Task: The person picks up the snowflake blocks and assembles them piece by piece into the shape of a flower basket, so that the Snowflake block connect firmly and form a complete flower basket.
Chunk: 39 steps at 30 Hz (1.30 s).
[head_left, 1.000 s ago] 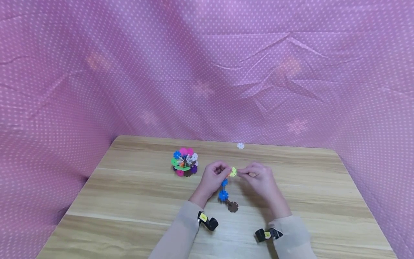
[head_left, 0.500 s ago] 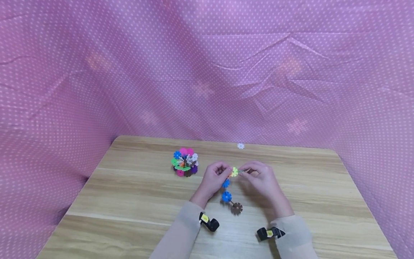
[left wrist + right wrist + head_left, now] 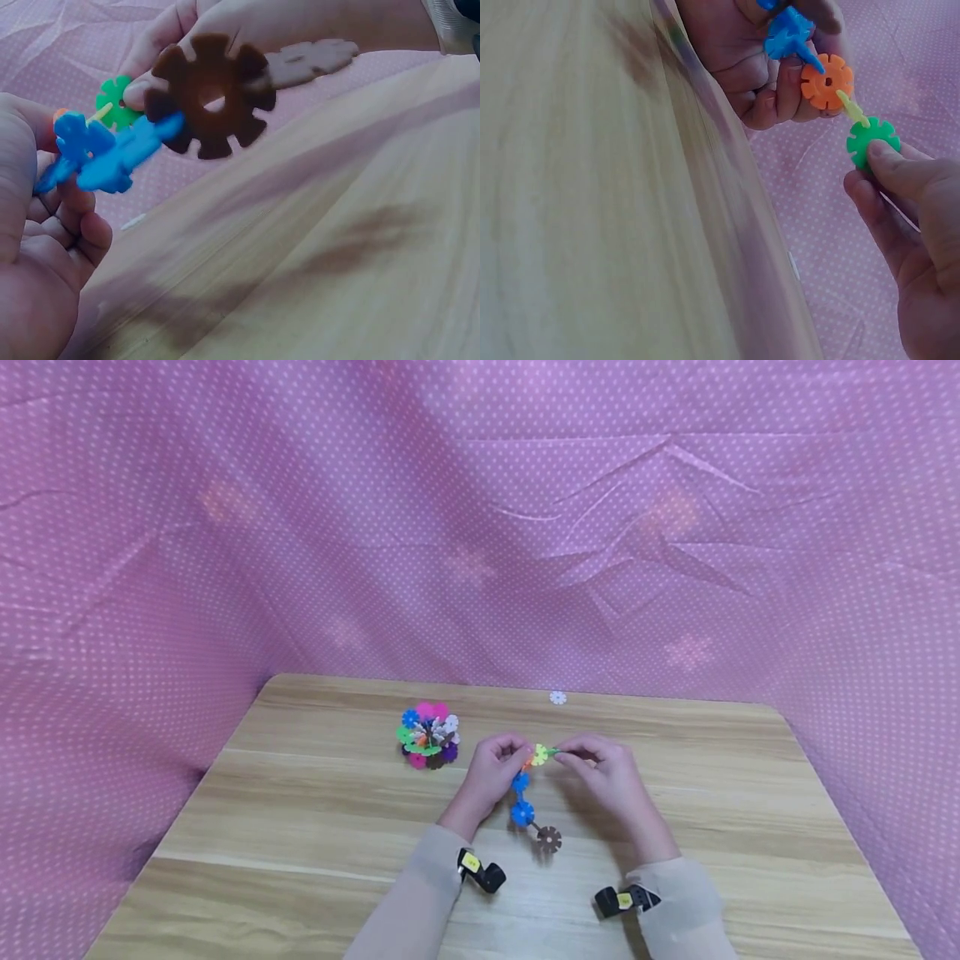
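Observation:
A chain of notched plastic snowflake discs hangs between the hands. My left hand (image 3: 489,777) pinches it near the orange disc (image 3: 816,91). A yellow disc (image 3: 540,755) links orange to green. My right hand (image 3: 611,777) pinches the green disc (image 3: 865,132) between thumb and fingers, with the disc touching the yellow one's edge. Below the left fingers hang blue discs (image 3: 522,814), some seen edge-on, and a brown disc (image 3: 550,840) at the low end. In the left wrist view, the brown disc (image 3: 176,79) looms close, with a greyish-brown piece (image 3: 311,64) edge-on behind it.
On the wooden table (image 3: 300,827), left of the hands, stands a ball-like cluster of many-coloured discs (image 3: 428,747). One loose white disc (image 3: 558,697) lies at the far edge. A pink dotted cloth (image 3: 480,527) hangs behind and at both sides.
The right hand has shifted slightly right and the green disc now shows beside the yellow one. The chain's lower end with the brown disc has swung a little right. The left hand has hardly moved.

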{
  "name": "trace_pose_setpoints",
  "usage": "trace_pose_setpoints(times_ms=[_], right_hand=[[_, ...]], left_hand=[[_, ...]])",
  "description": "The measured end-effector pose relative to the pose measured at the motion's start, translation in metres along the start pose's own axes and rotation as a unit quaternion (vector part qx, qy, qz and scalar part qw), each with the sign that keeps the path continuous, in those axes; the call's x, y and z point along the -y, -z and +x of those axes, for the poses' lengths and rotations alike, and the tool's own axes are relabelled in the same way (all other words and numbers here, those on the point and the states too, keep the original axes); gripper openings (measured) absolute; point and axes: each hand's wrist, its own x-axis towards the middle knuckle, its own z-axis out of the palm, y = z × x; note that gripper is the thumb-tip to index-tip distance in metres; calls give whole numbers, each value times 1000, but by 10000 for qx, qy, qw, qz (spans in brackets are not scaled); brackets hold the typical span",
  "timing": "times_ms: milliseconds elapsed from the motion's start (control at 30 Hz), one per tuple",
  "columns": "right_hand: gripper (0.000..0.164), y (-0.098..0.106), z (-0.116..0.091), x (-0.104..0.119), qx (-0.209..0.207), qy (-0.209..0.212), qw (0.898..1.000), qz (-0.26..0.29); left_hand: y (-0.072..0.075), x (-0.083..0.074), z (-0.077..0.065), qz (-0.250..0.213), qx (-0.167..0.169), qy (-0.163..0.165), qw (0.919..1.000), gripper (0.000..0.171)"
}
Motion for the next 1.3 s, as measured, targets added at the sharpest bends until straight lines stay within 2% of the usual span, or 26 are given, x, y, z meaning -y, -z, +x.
trace_pose_setpoints(times_ms=[100,200,400,600,767,967,1200,1300], right_hand=[[16,-1,0,1,-61,435,9988,-225],[17,-1,1,2,-96,635,9974,-325],[15,-1,1,3,-106,400,9989,-214],[15,-1,0,3,63,156,9999,2],[14,1,0,3,222,-217,9994,142],[18,6,0,0,416,-619,9968,296],[30,15,2,-21,463,-1857,9790,702],[35,19,15,-31,478,-2034,9769,446]], left_hand=[[0,0,0,-58,29,25,10000,17],[0,-1,-2,-146,59,93,9998,17],[0,-3,-2,-227,52,194,9995,17],[0,-4,-3,-256,-6,145,9996,16],[0,-3,-1,-355,52,7,9994,17],[0,1,0,-145,160,-164,9996,16],[0,1,1,1,-111,-64,9999,13],[-1,-1,2,21,-162,-78,9998,14]])
